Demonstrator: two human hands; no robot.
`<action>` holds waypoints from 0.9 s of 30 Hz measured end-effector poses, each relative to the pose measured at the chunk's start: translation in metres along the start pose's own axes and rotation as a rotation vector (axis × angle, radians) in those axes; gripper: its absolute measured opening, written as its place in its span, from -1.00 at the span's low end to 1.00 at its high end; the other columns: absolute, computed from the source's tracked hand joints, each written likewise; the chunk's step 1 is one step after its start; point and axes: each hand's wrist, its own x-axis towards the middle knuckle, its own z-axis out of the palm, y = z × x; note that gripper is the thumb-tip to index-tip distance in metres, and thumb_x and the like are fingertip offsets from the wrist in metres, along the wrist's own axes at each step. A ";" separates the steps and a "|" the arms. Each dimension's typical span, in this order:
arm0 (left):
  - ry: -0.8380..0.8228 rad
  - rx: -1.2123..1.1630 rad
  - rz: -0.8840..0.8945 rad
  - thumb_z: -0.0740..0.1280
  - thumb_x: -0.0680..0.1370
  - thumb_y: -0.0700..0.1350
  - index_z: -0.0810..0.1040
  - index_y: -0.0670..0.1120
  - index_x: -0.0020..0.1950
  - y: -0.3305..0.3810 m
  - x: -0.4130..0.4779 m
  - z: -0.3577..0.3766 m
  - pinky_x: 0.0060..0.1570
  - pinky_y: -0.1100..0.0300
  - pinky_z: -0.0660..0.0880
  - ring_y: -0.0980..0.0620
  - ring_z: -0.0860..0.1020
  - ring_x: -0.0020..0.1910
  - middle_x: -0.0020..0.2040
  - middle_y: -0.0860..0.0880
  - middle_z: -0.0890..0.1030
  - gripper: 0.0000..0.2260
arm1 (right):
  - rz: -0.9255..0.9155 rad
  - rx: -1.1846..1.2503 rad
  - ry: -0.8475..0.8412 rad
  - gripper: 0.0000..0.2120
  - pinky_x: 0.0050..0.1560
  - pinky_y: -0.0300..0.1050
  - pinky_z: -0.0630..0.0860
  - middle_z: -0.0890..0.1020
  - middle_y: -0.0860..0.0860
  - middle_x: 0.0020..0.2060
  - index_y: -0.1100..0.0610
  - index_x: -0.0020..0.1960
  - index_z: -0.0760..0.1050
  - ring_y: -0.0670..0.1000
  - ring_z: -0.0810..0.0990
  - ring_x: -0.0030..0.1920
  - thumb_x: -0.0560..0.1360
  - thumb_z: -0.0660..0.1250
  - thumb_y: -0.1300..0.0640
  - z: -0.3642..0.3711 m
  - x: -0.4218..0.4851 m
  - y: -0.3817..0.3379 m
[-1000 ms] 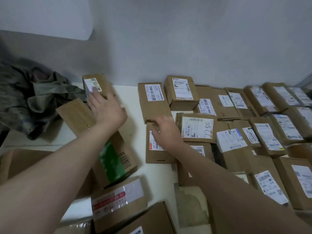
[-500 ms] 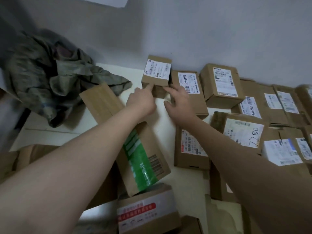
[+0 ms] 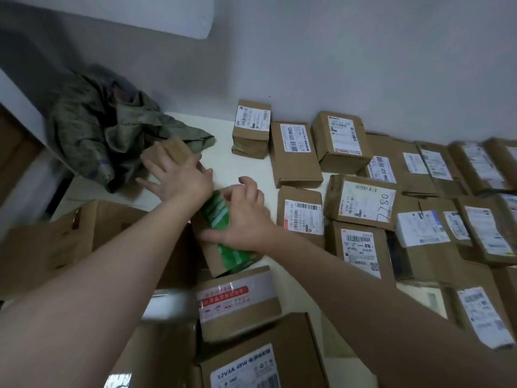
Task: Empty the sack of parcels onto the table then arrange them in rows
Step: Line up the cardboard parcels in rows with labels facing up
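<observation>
The left hand (image 3: 181,177) lies flat, fingers spread, on the far end of a long green-taped parcel (image 3: 212,259). The right hand (image 3: 246,219) grips its middle, fingers curled over the right edge, thumb on top. The parcel lies slantwise on the white table (image 3: 223,169), far end toward eleven o'clock. The crumpled sack (image 3: 106,130) sits at ten o'clock. The rowed parcels (image 3: 363,203) fill one to four o'clock.
</observation>
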 end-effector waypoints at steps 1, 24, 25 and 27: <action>-0.018 -0.038 -0.018 0.27 0.54 0.17 0.44 0.22 0.34 -0.005 -0.004 -0.002 0.43 -0.34 -0.02 -0.28 -0.21 0.53 0.59 -0.12 -0.20 -0.63 | 0.018 -0.056 -0.050 0.06 0.38 0.26 0.20 -0.09 -0.01 0.47 0.07 0.45 0.01 0.17 -0.01 0.46 0.21 0.49 -0.33 0.009 -0.006 -0.006; -0.253 -0.984 -0.246 0.31 0.50 -0.09 0.20 0.07 0.53 -0.024 -0.009 -0.006 0.11 0.08 0.47 -0.08 0.50 0.16 0.35 -0.04 0.46 -0.39 | 0.475 1.052 0.206 -0.60 -0.14 -0.12 0.56 0.58 -0.04 0.13 0.01 0.44 0.33 -0.03 0.59 -0.03 0.63 0.12 0.25 -0.048 -0.010 0.057; -0.280 -0.949 -0.237 0.32 0.47 -0.08 0.19 0.09 0.53 -0.023 -0.010 -0.006 0.12 0.09 0.46 -0.08 0.49 0.18 0.36 -0.03 0.47 -0.35 | 0.451 0.913 0.230 -0.54 -0.17 -0.18 0.53 0.54 -0.04 0.18 -0.02 0.48 0.26 -0.04 0.56 0.00 0.63 0.11 0.27 -0.045 -0.008 0.057; -0.308 -0.848 -0.227 0.31 0.34 -0.01 0.19 0.17 0.52 -0.023 -0.006 -0.003 0.23 0.01 0.45 -0.12 0.47 0.24 0.35 -0.04 0.47 -0.26 | 0.418 0.658 0.321 -0.54 0.00 -0.12 0.55 0.46 0.05 0.31 -0.03 0.49 0.25 0.04 0.52 0.16 0.63 0.12 0.22 -0.038 0.000 0.052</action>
